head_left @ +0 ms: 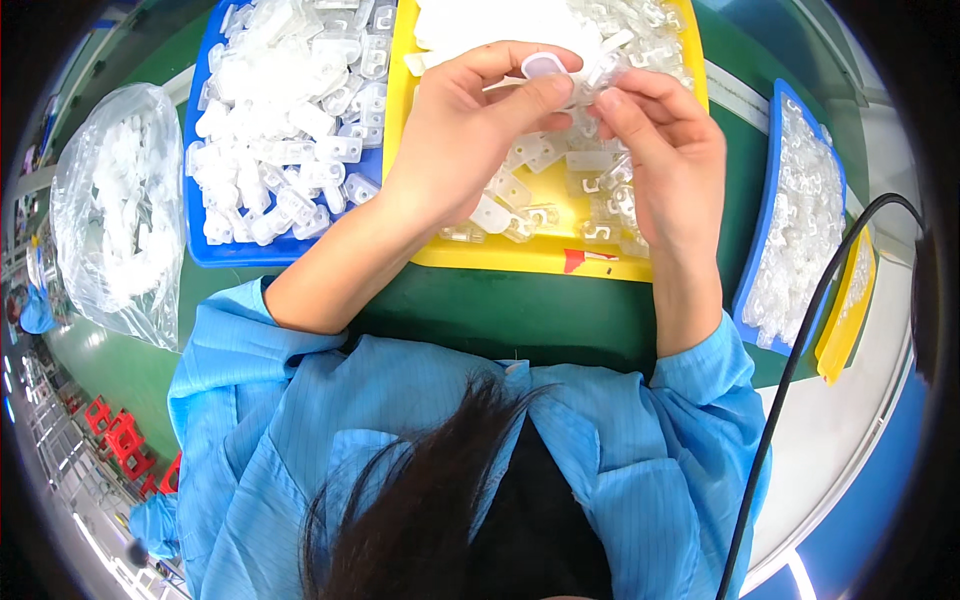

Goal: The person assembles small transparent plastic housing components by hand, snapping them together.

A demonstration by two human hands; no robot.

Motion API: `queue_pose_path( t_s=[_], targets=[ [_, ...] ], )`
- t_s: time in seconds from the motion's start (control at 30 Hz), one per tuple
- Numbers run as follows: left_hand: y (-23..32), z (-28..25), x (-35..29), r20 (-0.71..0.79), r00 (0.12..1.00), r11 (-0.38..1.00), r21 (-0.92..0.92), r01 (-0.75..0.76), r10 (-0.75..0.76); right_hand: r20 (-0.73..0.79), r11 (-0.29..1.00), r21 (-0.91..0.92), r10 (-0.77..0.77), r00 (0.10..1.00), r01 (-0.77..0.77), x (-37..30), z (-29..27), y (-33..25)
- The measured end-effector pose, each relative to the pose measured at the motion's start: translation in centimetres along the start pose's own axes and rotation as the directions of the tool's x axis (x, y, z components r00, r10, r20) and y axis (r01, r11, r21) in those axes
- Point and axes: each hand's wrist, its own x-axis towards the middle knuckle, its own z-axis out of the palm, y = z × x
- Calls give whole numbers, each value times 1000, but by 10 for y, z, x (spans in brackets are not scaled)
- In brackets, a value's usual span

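Observation:
Over the yellow tray (480, 262) both of my hands work close together. My left hand (480, 110) is closed, its thumb and fingers pinching a small white plastic piece (543, 66) with a rounded end. Just beside it my right hand (660, 130) pinches a small clear plastic part (604, 72) between thumb and fingertips. Whether the two pieces touch, I cannot tell. Below the hands, loose clear and white plastic parts (515, 190) lie in the tray. The far part of the tray is washed out by glare.
A blue tray (225, 256) heaped with white plastic pieces stands left of the yellow one. Farther left lies a clear plastic bag (120, 210) of white parts. At right are another blue tray (768, 215), a small yellow tray (835, 350) and a black cable (790, 390).

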Motion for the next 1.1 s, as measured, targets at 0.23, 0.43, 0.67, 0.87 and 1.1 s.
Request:
queue_pose_path(
  t_s=[0.23,0.43,0.67,0.87,1.1],
  targets=[
    [5,3,-5,-32,992,926,363,-102,122,5,912,-378,-172,985,161,-8,9,-11],
    [11,6,-8,-4,998,904,424,-57,65,25,971,-237,-37,999,42,-8,3,-15],
    [8,7,-12,79,980,803,563,-197,185,38,970,-230,-67,997,74,-6,0,-13],
    [20,9,-18,95,988,701,697,-151,118,17,988,-151,-25,1000,27,-9,0,-12],
    [20,11,-22,103,983,676,715,-178,149,6,971,-223,-90,996,89,-9,3,-13]
  ],
)
